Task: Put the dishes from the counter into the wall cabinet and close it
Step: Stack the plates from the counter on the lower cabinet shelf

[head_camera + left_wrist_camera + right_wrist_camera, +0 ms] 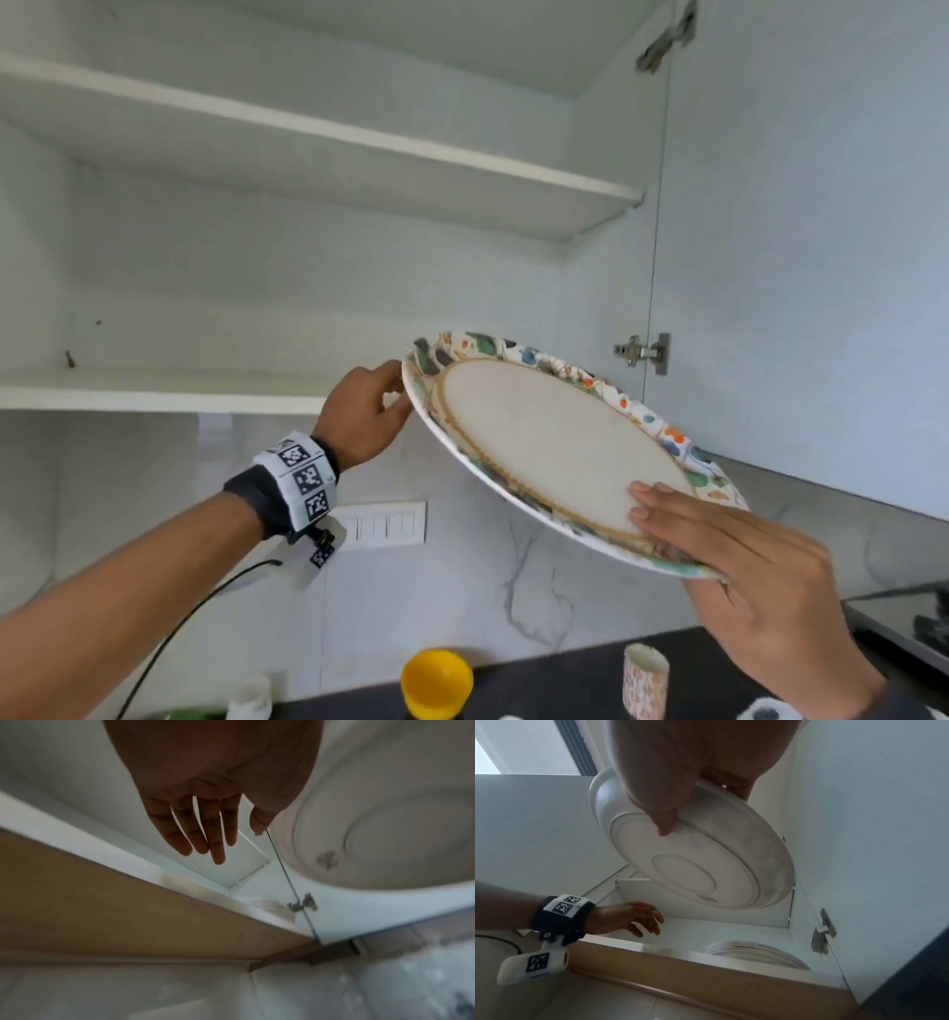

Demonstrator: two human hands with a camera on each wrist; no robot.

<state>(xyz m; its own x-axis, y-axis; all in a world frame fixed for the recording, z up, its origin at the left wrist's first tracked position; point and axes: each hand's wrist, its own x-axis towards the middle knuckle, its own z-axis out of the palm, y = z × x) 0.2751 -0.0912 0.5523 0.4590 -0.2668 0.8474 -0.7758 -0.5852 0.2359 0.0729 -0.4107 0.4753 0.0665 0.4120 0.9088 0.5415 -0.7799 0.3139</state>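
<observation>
A large plate [554, 437] with a colourful patterned rim hangs tilted in front of the open wall cabinet's bottom shelf [154, 390]. My right hand [744, 560] pinches its near right rim, fingers flat on top and thumb [664, 825] under the white underside [706, 862]. My left hand [369, 406] is at the plate's far left rim with relaxed fingers and holds nothing. In the left wrist view those fingers [205, 825] are straight, with the plate [385, 821] just to their right. A stack of plates [754, 951] lies on the shelf's right part.
The cabinet door [821, 257] stands open on the right, on its hinge [644, 352]. On the dark counter [539, 688] below stand a yellow bowl [436, 681], a patterned cup [646, 678] and a white cup [251, 696]. A hob [914, 627] lies at the far right.
</observation>
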